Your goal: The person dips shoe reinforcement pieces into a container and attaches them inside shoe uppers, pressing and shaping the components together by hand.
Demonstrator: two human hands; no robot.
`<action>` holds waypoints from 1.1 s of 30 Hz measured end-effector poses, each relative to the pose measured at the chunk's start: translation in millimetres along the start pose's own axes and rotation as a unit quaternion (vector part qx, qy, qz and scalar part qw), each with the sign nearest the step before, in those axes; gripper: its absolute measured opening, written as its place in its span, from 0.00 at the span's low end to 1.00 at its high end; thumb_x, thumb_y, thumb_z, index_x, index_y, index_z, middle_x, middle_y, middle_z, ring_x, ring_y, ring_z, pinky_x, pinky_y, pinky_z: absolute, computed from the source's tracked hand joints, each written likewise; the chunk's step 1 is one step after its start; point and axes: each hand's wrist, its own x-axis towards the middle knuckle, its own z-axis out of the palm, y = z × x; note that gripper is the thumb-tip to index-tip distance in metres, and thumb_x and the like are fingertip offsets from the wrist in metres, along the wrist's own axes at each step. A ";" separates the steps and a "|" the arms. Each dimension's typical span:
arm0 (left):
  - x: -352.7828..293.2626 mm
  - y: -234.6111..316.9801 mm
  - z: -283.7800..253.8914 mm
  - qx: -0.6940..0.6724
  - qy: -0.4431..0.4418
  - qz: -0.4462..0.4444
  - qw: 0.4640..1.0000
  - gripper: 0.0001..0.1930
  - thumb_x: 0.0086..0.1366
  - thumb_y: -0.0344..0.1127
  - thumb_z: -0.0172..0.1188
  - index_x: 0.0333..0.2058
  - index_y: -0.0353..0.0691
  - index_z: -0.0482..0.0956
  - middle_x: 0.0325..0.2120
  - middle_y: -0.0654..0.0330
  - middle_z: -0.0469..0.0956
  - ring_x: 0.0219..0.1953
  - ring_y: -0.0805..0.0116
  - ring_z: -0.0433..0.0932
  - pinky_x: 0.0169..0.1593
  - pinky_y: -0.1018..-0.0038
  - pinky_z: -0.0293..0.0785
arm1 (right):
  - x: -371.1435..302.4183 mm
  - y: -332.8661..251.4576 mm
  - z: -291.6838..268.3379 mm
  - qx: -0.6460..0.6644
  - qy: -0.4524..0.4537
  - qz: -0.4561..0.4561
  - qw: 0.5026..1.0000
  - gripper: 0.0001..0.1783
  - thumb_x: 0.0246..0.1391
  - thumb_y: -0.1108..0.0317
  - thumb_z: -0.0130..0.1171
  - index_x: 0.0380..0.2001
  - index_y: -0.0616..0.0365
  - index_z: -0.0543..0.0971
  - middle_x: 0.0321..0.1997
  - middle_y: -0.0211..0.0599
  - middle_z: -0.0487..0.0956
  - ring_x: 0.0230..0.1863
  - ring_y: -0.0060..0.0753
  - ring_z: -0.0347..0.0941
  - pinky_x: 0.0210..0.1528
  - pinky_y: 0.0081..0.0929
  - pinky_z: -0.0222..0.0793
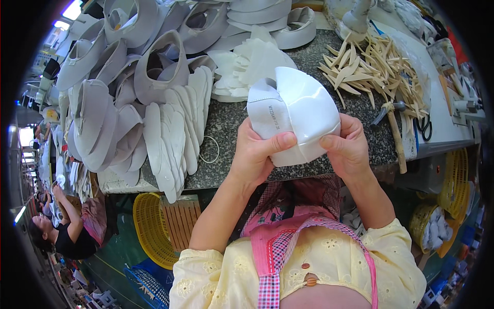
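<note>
Workpiece (311, 110), white and curved, is up in front of the person, over the near part of a speckled stone tabletop (229, 121); the left hand (261, 150) pinches its lower left, thumb on the near face, and the right hand (349, 143) pinches its lower right likewise. From here I see flat pale pieces (165, 147) overlapping to the left, and to the right a wooden-handled hammer (396, 136) near heaped, cream-coloured curved strips (363, 72).

Upper (304, 116) central, pieces (167, 139) left, hammer (395, 135) right
</note>
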 end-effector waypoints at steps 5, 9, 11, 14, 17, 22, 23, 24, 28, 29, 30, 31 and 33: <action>15.9 -2.7 -9.6 -0.003 -0.048 -0.025 0.999 0.30 0.42 0.33 0.68 0.45 0.32 0.66 0.37 0.57 0.73 0.40 0.67 0.73 0.45 0.71 0.69 | 3.4 -0.1 -1.0 -0.023 -0.006 -0.039 0.999 0.16 0.37 0.76 0.62 0.34 0.68 0.76 0.32 0.38 0.78 0.32 0.23 0.73 0.37 0.21 0.69; 33.7 4.0 -17.6 0.020 -0.094 -0.030 0.995 0.28 0.42 0.30 0.67 0.43 0.32 0.68 0.37 0.57 0.74 0.39 0.68 0.73 0.46 0.72 0.67 | 3.4 -3.2 -6.8 -0.047 -0.010 -0.043 0.998 0.17 0.37 0.76 0.62 0.35 0.68 0.75 0.31 0.37 0.78 0.31 0.22 0.73 0.36 0.19 0.68; 41.3 8.2 -20.8 0.050 -0.119 -0.013 0.992 0.27 0.42 0.29 0.67 0.43 0.31 0.68 0.37 0.56 0.74 0.40 0.66 0.73 0.47 0.71 0.67 | 3.2 -9.0 -7.5 -0.150 0.021 -0.039 0.988 0.15 0.35 0.74 0.64 0.32 0.67 0.77 0.30 0.37 0.78 0.30 0.23 0.73 0.34 0.20 0.68; 57.1 24.1 -35.1 0.131 -0.219 -0.026 0.967 0.25 0.41 0.27 0.66 0.41 0.31 0.71 0.36 0.57 0.75 0.39 0.69 0.73 0.46 0.72 0.68 | -2.5 -16.3 3.0 -0.490 -0.029 -0.207 0.846 0.14 0.33 0.73 0.65 0.28 0.66 0.78 0.28 0.40 0.78 0.28 0.29 0.73 0.32 0.22 0.67; 86.9 33.1 -47.3 0.324 -0.358 -0.052 0.874 0.20 0.42 0.29 0.64 0.37 0.31 0.73 0.30 0.61 0.77 0.33 0.73 0.73 0.40 0.76 0.69 | 1.4 -3.1 -11.6 -0.611 -0.121 -0.355 0.697 0.12 0.30 0.75 0.65 0.26 0.62 0.79 0.26 0.42 0.78 0.28 0.41 0.74 0.33 0.28 0.67; 48.9 -1.8 -71.7 0.438 -0.077 0.080 0.892 0.18 0.44 0.26 0.62 0.37 0.32 0.73 0.31 0.56 0.77 0.34 0.70 0.75 0.41 0.76 0.69 | -22.0 46.4 -42.7 -0.547 -0.061 -0.135 0.824 0.11 0.35 0.81 0.59 0.28 0.64 0.77 0.28 0.41 0.76 0.30 0.37 0.72 0.34 0.25 0.65; 26.2 5.1 -76.2 0.466 0.073 0.159 0.867 0.18 0.44 0.25 0.62 0.38 0.34 0.73 0.32 0.56 0.77 0.34 0.68 0.75 0.41 0.75 0.69 | -25.0 52.8 -39.9 -0.531 -0.029 -0.110 0.840 0.11 0.36 0.81 0.59 0.29 0.64 0.77 0.28 0.40 0.75 0.30 0.36 0.72 0.35 0.25 0.65; 6.7 17.2 -79.4 0.482 0.101 0.224 0.841 0.18 0.44 0.25 0.61 0.38 0.35 0.74 0.32 0.56 0.77 0.34 0.67 0.75 0.41 0.75 0.69 | -27.2 47.5 -44.6 -0.525 -0.027 -0.098 0.845 0.11 0.37 0.81 0.58 0.30 0.65 0.76 0.30 0.40 0.75 0.32 0.35 0.71 0.36 0.24 0.64; -86.7 72.7 -148.0 0.688 0.295 0.277 0.603 0.14 0.46 0.23 0.57 0.36 0.38 0.75 0.31 0.58 0.76 0.35 0.67 0.74 0.39 0.77 0.68 | -23.5 42.4 -37.7 -0.573 -0.074 -0.117 0.808 0.11 0.40 0.80 0.54 0.32 0.67 0.75 0.34 0.40 0.74 0.38 0.33 0.69 0.43 0.25 0.61; -102.4 80.1 -166.3 0.698 0.343 0.233 0.584 0.13 0.46 0.24 0.57 0.35 0.37 0.75 0.30 0.58 0.76 0.34 0.67 0.74 0.37 0.76 0.68 | -21.7 39.7 -38.4 -0.572 -0.079 -0.119 0.808 0.11 0.40 0.80 0.54 0.32 0.67 0.75 0.34 0.40 0.74 0.38 0.33 0.69 0.43 0.25 0.61; -114.6 85.5 -168.5 0.704 0.388 0.158 0.573 0.15 0.46 0.25 0.58 0.36 0.37 0.75 0.29 0.58 0.76 0.32 0.68 0.74 0.36 0.77 0.68 | -21.7 38.1 -39.8 -0.569 -0.095 -0.114 0.809 0.11 0.40 0.80 0.54 0.32 0.67 0.75 0.37 0.41 0.73 0.40 0.33 0.68 0.45 0.26 0.60; -120.5 84.9 -173.6 0.704 0.394 0.157 0.570 0.15 0.46 0.25 0.58 0.36 0.37 0.75 0.29 0.58 0.76 0.32 0.68 0.74 0.36 0.77 0.68 | -22.3 37.9 -41.7 -0.566 -0.111 -0.110 0.810 0.12 0.40 0.80 0.53 0.33 0.67 0.75 0.39 0.42 0.73 0.43 0.33 0.67 0.47 0.26 0.58; -133.0 84.2 -184.3 0.612 0.354 0.131 0.696 0.15 0.47 0.26 0.58 0.37 0.38 0.74 0.28 0.56 0.74 0.30 0.59 0.73 0.34 0.73 0.69 | -28.4 34.0 -43.9 -0.571 -0.105 -0.102 0.808 0.16 0.41 0.79 0.52 0.38 0.68 0.72 0.43 0.43 0.71 0.46 0.35 0.65 0.50 0.26 0.56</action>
